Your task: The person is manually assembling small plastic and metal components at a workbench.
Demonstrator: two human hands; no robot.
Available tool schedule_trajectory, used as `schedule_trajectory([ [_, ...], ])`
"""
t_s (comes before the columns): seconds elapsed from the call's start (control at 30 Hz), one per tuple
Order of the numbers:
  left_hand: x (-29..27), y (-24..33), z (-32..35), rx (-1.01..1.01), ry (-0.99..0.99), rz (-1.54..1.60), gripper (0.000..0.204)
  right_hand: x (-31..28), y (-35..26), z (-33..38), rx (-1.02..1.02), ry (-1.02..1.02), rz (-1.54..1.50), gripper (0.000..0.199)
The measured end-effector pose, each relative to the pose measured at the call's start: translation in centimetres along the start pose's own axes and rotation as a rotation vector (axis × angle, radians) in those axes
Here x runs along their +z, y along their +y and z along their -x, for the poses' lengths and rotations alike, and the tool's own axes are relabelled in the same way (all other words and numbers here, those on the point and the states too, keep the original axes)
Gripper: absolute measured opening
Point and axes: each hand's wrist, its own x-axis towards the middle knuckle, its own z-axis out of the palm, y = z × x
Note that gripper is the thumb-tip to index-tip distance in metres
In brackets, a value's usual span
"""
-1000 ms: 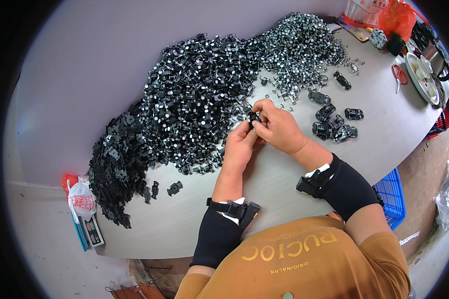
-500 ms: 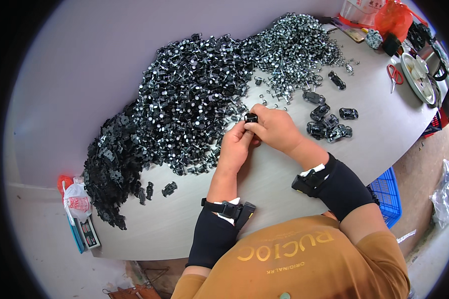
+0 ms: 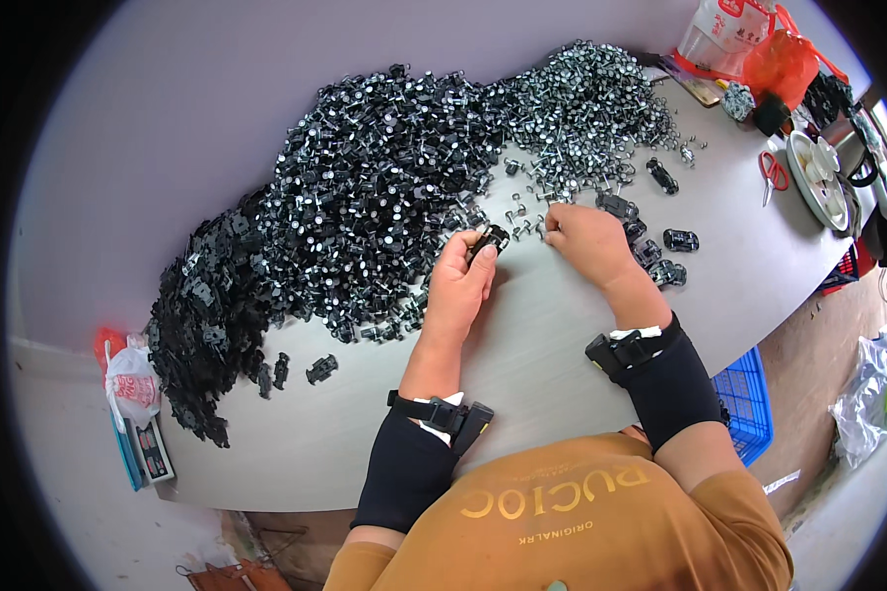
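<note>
My left hand [image 3: 460,281] grips a small black toy car chassis [image 3: 491,239] between thumb and fingers, its end tipped up. A short way to the right, my right hand [image 3: 593,241] is low over the table with fingers curled together; whatever they pinch, if anything, is hidden. Loose wheel axles [image 3: 518,212] lie just beside its fingertips, at the edge of a large heap of silver axle pieces [image 3: 591,113]. Left of that heap rises a pile of black wheel pieces with axles [image 3: 384,187]. Assembled black chassis [image 3: 680,240] lie beyond and beside my right hand, partly covered by it.
Flat black plastic parts [image 3: 207,305] are heaped at the left, with a few separate chassis [image 3: 321,369] near them. A scale [image 3: 148,448] stands by the left edge. Red scissors [image 3: 774,175] and a white plate [image 3: 816,182] lie at the right; a blue basket [image 3: 744,409] is below the table.
Both hands were together on the chassis; my right hand has let go and moved right to the loose axles. My left hand keeps the chassis. The view has shifted slightly.
</note>
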Motion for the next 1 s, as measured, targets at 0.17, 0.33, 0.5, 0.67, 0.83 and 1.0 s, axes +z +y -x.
schedule_trajectory([
  [0.17, -0.1, 0.3, 0.3, -0.034, 0.058, 0.125, 0.018, -0.1, -0.9, 0.0, 0.055, 0.037, -0.01, 0.013],
  [0.33, 0.2, -0.2, 0.0, 0.027, 0.083, 0.08, 0.013, -0.2, -0.3, -0.3, -0.046, 0.25, -0.119, 0.013],
  [0.5, 0.5, 0.0, 0.0, 0.096, 0.096, 0.293, 0.017, -1.3, -1.8, -0.3, -0.018, 0.167, -0.283, 0.019],
  [0.67, 0.0, 0.5, 0.1, -0.053, 0.078, 0.279, 0.014, -0.8, -1.8, 0.7, -0.127, -0.132, -0.245, 0.033],
  [0.83, -0.7, 0.4, 0.1, -0.132, 0.053, 0.185, 0.015, -0.2, -1.6, 1.3, -0.27, -0.139, -0.118, 0.037],
  [1.0, 0.1, 1.0, 0.3, -0.119, 0.051, 0.119, 0.015, -1.3, -2.1, 1.0, -0.298, -0.287, -0.125, 0.035],
])
